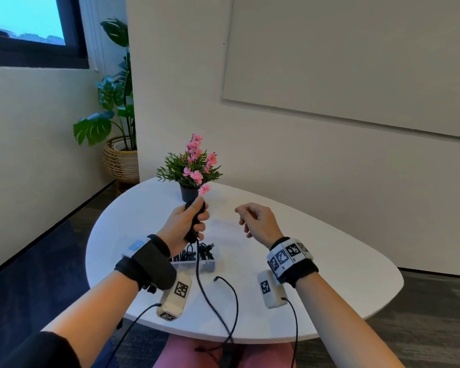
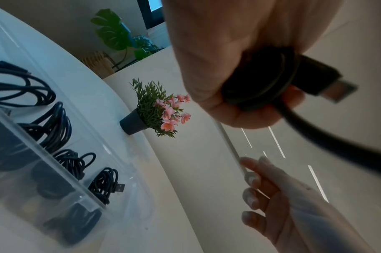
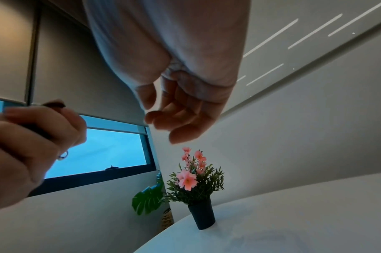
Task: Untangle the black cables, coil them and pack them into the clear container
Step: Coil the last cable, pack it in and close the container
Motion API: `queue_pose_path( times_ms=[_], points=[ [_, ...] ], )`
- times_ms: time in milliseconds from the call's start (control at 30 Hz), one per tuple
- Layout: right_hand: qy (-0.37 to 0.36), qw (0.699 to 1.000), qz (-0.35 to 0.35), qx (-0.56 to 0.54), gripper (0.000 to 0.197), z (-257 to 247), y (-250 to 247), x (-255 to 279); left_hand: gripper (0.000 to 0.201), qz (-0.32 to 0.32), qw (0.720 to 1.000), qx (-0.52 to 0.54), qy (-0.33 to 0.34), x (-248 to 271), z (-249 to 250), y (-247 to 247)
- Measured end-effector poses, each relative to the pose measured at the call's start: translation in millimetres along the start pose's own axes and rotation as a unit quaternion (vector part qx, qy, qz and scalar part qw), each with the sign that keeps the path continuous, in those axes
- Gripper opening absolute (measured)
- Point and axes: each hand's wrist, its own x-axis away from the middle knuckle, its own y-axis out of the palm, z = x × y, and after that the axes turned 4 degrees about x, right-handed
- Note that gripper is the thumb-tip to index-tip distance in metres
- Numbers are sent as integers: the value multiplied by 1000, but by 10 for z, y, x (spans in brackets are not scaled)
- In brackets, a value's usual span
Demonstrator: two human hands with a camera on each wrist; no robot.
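Note:
My left hand [image 1: 189,221] is raised above the table and grips a partly coiled black cable [image 1: 195,221]. In the left wrist view the coil [image 2: 258,80] sits in the fist with its USB plug [image 2: 336,90] sticking out. The cable's loose tail [image 1: 205,296] hangs down over the table's front edge. Below the hand lies the clear container [image 1: 197,261], seen in the left wrist view [image 2: 61,179] with several coiled black cables [image 2: 55,125] in its compartments. My right hand [image 1: 255,219] hovers to the right, fingers loosely curled, holding nothing.
A small dark pot of pink flowers [image 1: 193,171] stands at the back of the white rounded table [image 1: 316,261], just behind my left hand. A large plant in a wicker basket [image 1: 117,128] stands on the floor at the far left. Wrist-camera cords trail over the table's front edge.

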Motion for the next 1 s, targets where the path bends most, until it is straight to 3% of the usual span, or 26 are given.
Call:
queue_pose_path(
  times_ms=[133,233,333,400,467,533,600,633,667,767,867,900,1000],
  points=[
    [46,981,-180,-52,42,-201,10,220,19,102,990,-74,58,-152,-5,-41],
    [75,948,-308,-16,49,-296,173,432,19,165,978,-50,113,-292,17,-8],
    [44,935,-352,-2,38,-332,291,560,26,186,967,-86,148,-382,92,38],
    [34,945,-325,3,32,-338,221,530,36,187,944,-207,175,-451,141,-22],
    [23,963,-262,52,23,-350,61,449,45,174,878,-407,180,-512,177,-141],
    [-23,974,-192,120,22,-366,-103,361,47,134,797,-574,131,-525,160,-201],
    [-71,974,-137,167,21,-385,-192,293,48,63,725,-681,85,-472,83,-156],
    [-86,973,-116,177,19,-393,-208,269,52,29,698,-712,75,-419,32,-109],
    [-94,975,-96,175,17,-388,-218,241,58,-1,688,-722,71,-370,-21,-69],
    [-100,984,-33,141,14,-336,-253,164,76,-90,728,-676,68,-223,-134,11],
    [-70,993,6,96,11,-215,-282,114,78,-148,750,-641,68,-140,-216,74],
    [-59,995,22,73,11,-172,-284,109,70,-145,774,-612,69,-133,-234,88],
    [-38,996,75,29,16,-51,-264,124,36,-88,908,-405,61,-131,-212,151]
  ],
)
